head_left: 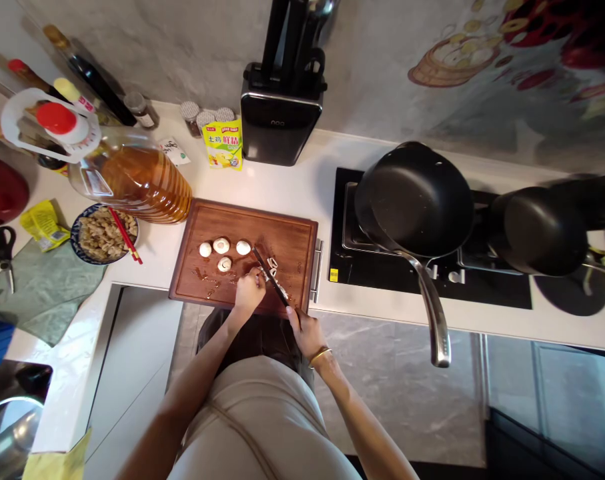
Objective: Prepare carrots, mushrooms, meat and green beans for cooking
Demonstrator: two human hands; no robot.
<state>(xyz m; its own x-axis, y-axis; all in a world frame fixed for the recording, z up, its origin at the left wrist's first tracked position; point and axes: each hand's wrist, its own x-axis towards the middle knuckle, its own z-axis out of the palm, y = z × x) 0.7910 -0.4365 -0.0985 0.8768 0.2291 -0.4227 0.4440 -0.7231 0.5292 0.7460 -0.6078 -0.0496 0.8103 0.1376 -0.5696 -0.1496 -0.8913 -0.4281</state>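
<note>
Four whole mushrooms (221, 246) lie on one cutting board (195, 230), right hand (307, 331) wrapping its fingers round one knife (272, 275), left hand (251, 291) curling its fingers alongside, pinch unclear

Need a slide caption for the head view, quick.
Right hand grips a knife, left hand close beside it, over a wooden board with white mushrooms and cut pieces.

The cutting board (252, 225) is wood, wet and shiny in patches, and the mushrooms (221, 245) look smooth. The surface (302, 190) has a glossy polish. I see a satin sheen inside the pan (417, 200), bright metal on its handle (436, 327), clear ribbed plastic on the oil jug (147, 180), and matt, creased cloth (57, 287).
</note>
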